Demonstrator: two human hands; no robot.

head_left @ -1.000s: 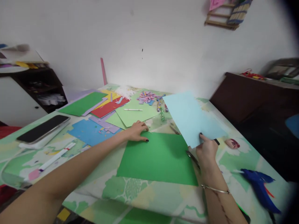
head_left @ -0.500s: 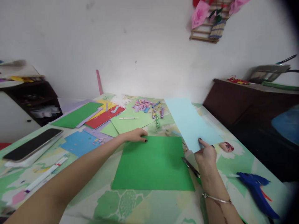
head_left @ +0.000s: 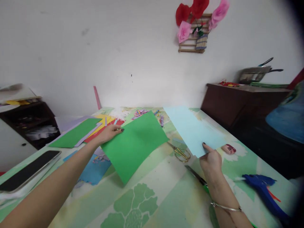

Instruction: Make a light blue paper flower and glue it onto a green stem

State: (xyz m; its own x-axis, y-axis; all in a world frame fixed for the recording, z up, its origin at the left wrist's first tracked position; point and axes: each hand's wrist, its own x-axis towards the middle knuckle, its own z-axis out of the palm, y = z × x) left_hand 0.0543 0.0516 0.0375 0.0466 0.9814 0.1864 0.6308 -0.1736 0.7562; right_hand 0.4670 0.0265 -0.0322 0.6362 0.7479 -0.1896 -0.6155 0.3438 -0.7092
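My left hand (head_left: 109, 133) pinches a green sheet of paper (head_left: 136, 142) by its left edge. The sheet is lifted and tilted, its near corner pointing toward me. My right hand (head_left: 211, 158) grips the near end of a light blue sheet of paper (head_left: 187, 126), with one finger stretched over its top; the fingers beneath are partly hidden. Below my right wrist lies a cutter knife (head_left: 197, 176) with a green handle, partly covered by the forearm. Gold-handled scissors (head_left: 181, 154) lie between the two sheets, their tip near the green one.
A blue glue gun (head_left: 258, 190) lies at the right. At left are a phone (head_left: 29, 171), a blue sheet (head_left: 95, 169) and stacked coloured papers (head_left: 76, 133). Paper scraps (head_left: 140, 113) sit near the wall. A dark cabinet (head_left: 228, 101) stands at the right.
My left hand has lifted the green sheet and carried it left, turning it and uncovering the scissors. My right hand stays at the light blue sheet. The view has tilted up slightly.
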